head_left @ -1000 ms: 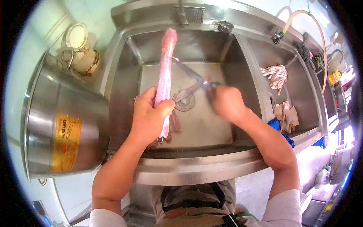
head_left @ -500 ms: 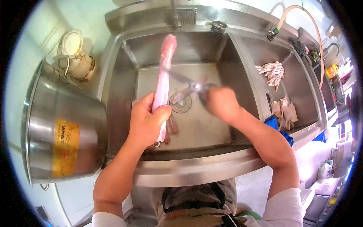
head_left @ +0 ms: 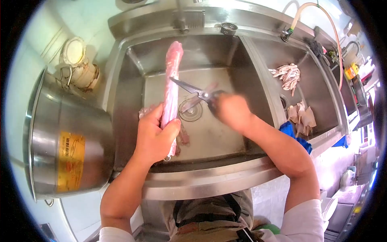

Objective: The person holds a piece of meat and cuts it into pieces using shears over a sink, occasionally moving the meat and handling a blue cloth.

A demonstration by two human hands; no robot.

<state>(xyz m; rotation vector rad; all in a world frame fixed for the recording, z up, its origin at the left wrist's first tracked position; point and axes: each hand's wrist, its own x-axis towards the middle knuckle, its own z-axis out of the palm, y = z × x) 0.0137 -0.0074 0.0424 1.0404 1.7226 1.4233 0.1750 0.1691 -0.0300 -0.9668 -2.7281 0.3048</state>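
Over the large steel sink (head_left: 213, 161), my left hand (head_left: 155, 133) is closed round the lower part of a long pink piece of meat (head_left: 171, 68), which stands nearly upright in view. A small metal ring shows at its lower end. My right hand (head_left: 234, 113) is closed on the dark handles of scissors (head_left: 193, 89). The blades are spread, one tip touching or overlapping the meat above my left hand. Beneath, scraps of meat (head_left: 184, 137) lie on the sink floor near the round drain (head_left: 190, 111).
In the right-hand basin are a pile of pale pieces (head_left: 288, 76) and some flat pale pieces (head_left: 301, 117). A blue cloth (head_left: 296, 138) hangs on its front edge. A large steel pot (head_left: 72, 137) stands at left. A hose (head_left: 322, 16) arches at the upper right.
The scissors have shifted slightly left and look sharper, with their blades spread against the meat. My left hand and the meat have moved a little in view.
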